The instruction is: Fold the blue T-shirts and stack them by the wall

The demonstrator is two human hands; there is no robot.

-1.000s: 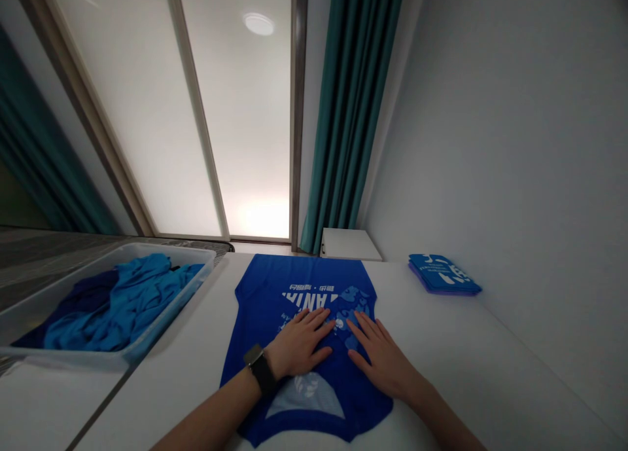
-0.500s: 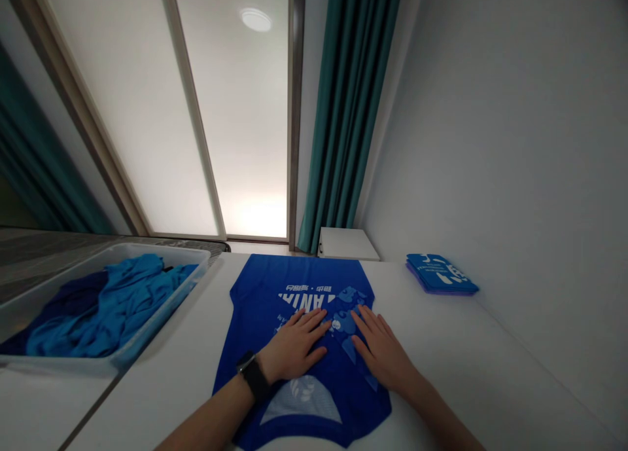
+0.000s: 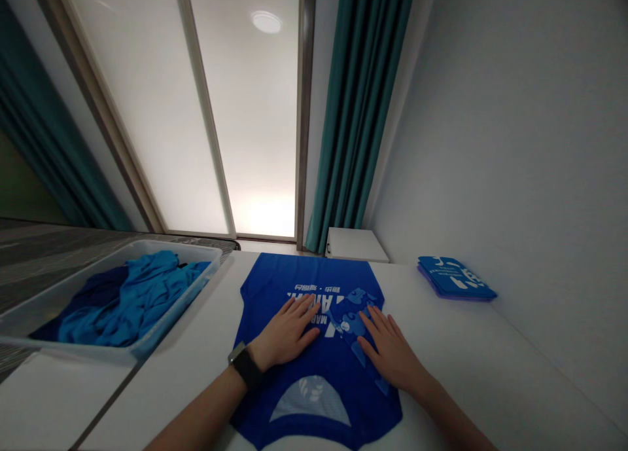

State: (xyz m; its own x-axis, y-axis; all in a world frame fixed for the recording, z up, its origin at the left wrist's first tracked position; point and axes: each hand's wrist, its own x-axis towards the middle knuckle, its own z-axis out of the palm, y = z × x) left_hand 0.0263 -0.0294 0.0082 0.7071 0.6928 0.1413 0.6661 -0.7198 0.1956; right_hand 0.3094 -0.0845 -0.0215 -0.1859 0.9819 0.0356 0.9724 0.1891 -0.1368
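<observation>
A blue sleeveless shirt [image 3: 314, 366] with white lettering and a lighter blue print lies spread flat on the white table, its neckline toward me. My left hand [image 3: 286, 332], with a black-banded watch [image 3: 244, 366] on the wrist, rests flat on the left half of the lettering, fingers stretched out. On the right side of the print lies my right hand [image 3: 392, 346], its fingers also extended and slightly apart. Both palms touch the fabric and hide part of the print. Neither hand grips anything.
A translucent plastic bin [image 3: 132, 353] with crumpled blue clothes [image 3: 142, 300] stands at the left. A stack of folded blue garments [image 3: 456, 279] sits at the right near the wall. Beyond the table [image 3: 466, 372] are a white cabinet [image 3: 357, 243] and a teal curtain [image 3: 363, 110].
My left hand has slid left across the shirt, uncovering more of the middle lettering. My right hand stays on the print at the right. The view has shifted slightly.
</observation>
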